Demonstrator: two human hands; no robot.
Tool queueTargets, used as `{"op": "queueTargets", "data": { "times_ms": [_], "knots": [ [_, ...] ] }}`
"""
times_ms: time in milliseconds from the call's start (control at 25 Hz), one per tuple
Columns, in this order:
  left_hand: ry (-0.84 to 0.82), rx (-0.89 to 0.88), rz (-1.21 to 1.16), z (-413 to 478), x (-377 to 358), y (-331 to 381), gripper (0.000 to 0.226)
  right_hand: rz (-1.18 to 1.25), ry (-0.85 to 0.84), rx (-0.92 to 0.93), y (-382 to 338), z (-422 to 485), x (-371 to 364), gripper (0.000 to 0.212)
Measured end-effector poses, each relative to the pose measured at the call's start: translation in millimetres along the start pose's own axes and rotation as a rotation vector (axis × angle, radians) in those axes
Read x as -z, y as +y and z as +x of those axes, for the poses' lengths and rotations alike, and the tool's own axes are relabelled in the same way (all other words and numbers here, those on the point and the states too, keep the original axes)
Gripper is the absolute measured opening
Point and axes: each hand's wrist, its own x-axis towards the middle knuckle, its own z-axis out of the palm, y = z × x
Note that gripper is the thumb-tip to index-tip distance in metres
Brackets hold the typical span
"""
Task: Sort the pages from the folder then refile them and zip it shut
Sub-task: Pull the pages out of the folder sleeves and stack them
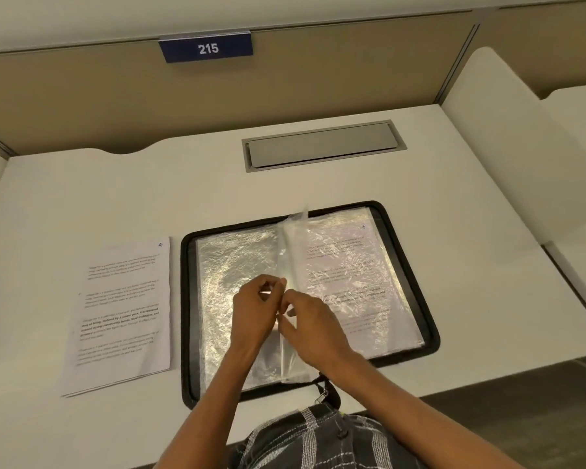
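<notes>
A black zip folder [416, 275] lies open on the white desk, its clear plastic sleeves showing. One sleeve [293, 252] stands upright at the spine. My left hand [254, 306] and my right hand [310, 319] meet at that sleeve's edge and pinch it between fingers and thumbs. The left side shows an empty sleeve [230, 272]. On the right a sleeve holds a printed page [349, 275] marked 6. A small stack of printed pages [122, 316], the top one marked 4, lies on the desk left of the folder. The zip pull [320, 396] hangs at the folder's near edge.
A grey cable hatch [322, 147] is set into the desk behind the folder. Beige partition walls enclose the desk, with a blue sign [207, 48] reading 215. A white side panel [521, 137] rises on the right. The desk edge runs close to my lap.
</notes>
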Motion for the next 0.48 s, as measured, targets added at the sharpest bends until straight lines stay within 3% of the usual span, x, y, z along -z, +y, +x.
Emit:
{"op": "queueTargets", "data": {
  "times_ms": [240,480],
  "knots": [
    [0.11,0.077,-0.054,-3.2,34.0,-17.3,0.013,0.192,-0.215,0.108,1.4,5.0,-12.0,0.013],
    [0.225,0.225,0.032,7.7,78.0,-45.8,0.012,0.161,-0.07,0.032,35.0,14.5,-10.4,0.013]
  ]
}}
